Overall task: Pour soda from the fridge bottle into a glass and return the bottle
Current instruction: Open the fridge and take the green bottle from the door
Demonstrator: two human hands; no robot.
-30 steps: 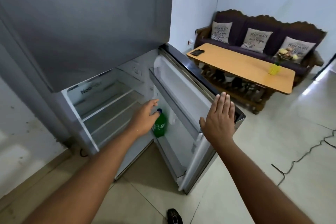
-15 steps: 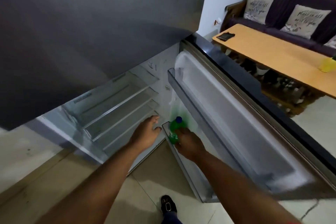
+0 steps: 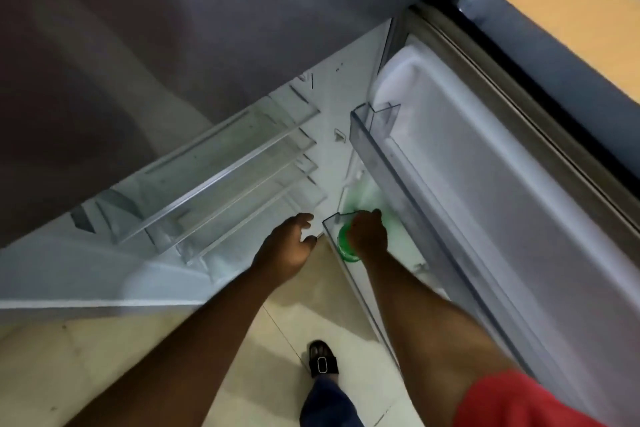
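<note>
Head view: right hand [image 3: 367, 236] closed over the top of the green soda bottle [image 3: 343, 242], which sits in the lowest door bin [image 3: 330, 222] of the open fridge door [image 3: 485, 184]. Left hand [image 3: 289, 246] loose, fingers half-open, holding nothing, just beside the bin's corner. Risks, my read: top-only grip could slip if the bottle's wet; lifting at an angle may catch it on the bin's front wall or the upper door bin [image 3: 367, 128]. No glass in sight.

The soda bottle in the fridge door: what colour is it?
Green, in the head view: soda bottle.
</note>
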